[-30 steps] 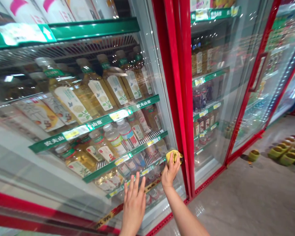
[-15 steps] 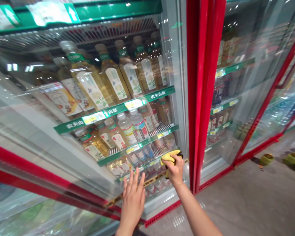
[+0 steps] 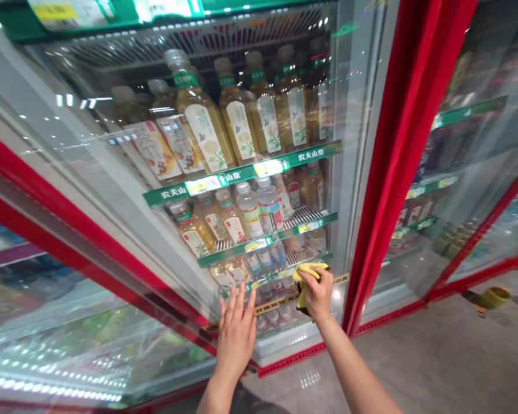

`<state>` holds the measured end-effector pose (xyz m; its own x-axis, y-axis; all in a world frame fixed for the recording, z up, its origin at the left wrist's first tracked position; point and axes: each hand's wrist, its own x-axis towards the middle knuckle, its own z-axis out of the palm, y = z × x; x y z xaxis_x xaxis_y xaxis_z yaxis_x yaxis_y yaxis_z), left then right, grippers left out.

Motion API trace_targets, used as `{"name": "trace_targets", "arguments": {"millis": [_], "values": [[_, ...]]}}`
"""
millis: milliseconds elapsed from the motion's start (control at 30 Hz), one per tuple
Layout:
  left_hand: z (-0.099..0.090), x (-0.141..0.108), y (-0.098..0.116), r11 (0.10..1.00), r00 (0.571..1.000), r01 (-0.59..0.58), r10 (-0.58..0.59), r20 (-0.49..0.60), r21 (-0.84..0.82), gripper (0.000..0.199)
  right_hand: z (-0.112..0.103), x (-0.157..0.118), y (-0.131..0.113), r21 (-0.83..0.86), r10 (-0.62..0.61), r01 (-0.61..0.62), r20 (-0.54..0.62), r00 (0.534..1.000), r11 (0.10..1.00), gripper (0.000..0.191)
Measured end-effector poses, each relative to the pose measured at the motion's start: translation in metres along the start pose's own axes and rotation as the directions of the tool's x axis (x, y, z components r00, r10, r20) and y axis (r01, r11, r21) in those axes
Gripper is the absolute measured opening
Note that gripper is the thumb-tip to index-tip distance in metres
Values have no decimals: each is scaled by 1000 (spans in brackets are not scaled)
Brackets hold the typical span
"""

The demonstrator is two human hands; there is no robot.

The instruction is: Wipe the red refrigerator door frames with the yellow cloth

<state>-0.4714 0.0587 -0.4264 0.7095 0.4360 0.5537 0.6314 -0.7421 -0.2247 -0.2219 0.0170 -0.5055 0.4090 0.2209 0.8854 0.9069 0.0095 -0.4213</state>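
A glass fridge door (image 3: 285, 339) with a red frame stands before me, and bottled drinks show through it. My right hand (image 3: 320, 291) grips a yellow cloth (image 3: 304, 282) with dark edging, at the glass near the lower shelves. Lower left of it, my left hand (image 3: 236, 333) is open, its fingers stretched upward and flat at the glass, with nothing in it. Behind the glass, a large bottle of pale yellow drink (image 3: 205, 135) stands on an upper shelf among several others. Smaller bottles (image 3: 249, 213) fill the shelf below.
A red upright post (image 3: 397, 144) divides this fridge from another glass-fronted fridge (image 3: 418, 253) on the right. More shelves show behind glass (image 3: 69, 345) at lower left. A yellow-green round object (image 3: 494, 297) stands on the grey floor (image 3: 435, 356) at right.
My view has shifted, so the fridge and shelves sit farther right in the picture. The cloth in my right hand is now bunched and hangs lower. My left hand stays flat at the glass.
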Motion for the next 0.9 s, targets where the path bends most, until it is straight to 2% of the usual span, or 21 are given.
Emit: {"name": "trace_targets", "arguments": {"millis": [67,133,167,233,300,333,400,467,567,600,667,733,800,833,867,900], "values": [[0,-4,-4,1000,1000,23,-23,-14,10,79,12,8,-13,-18,83,-84,-61,995,996,37],[2,-7,-6,999,999,49,-49,-16,9,79,26,6,-34,-25,87,-89,-61,994,996,42],[4,-8,-7,998,998,63,-63,-10,6,80,31,0,-44,-23,46,-47,-36,998,999,44],[7,-11,-9,996,996,85,-85,4,-4,82,33,-16,-52,5,-118,118,61,991,993,44],[9,-15,-11,995,995,103,-103,10,-8,83,24,-30,-45,55,-278,272,174,945,961,44],[9,-18,-13,994,994,109,-108,12,-7,83,18,-34,-37,63,-301,295,210,930,953,44],[8,-25,-19,992,992,124,-124,21,-3,83,8,-29,-21,34,-252,250,218,943,968,40],[7,-32,-26,989,988,150,-150,28,2,82,8,-13,-18,-25,-133,137,118,984,990,34],[8,-40,-34,982,982,187,-187,21,13,82,26,12,-47,-49,-31,30,-28,999,998,36],[9,-41,-36,981,981,195,-195,12,17,82,34,14,-62,-48,-31,29,-39,999,998,37],[11,-44,-38,977,978,211,-210,-12,22,81,45,7,-87,-45,-107,107,8,994,993,39],[13,-46,-39,974,974,224,-224,-28,22,82,45,-11,-96,-10,-269,272,105,957,962,37],[14,-50,-42,973,973,230,-229,-24,13,83,35,-27,-87,59,-433,430,206,878,901,32],[14,-53,-45,973,973,232,-231,-15,7,83,30,-32,-79,83,-472,467,244,847,880,30],[14,-57,-48,972,972,236,-236,-5,2,83,25,-33,-71,86,-473,468,266,840,879,29],[14,-61,-51,969,969,246,-246,0,0,83,22,-31,-64,67,-440,439,268,857,896,29]]}}
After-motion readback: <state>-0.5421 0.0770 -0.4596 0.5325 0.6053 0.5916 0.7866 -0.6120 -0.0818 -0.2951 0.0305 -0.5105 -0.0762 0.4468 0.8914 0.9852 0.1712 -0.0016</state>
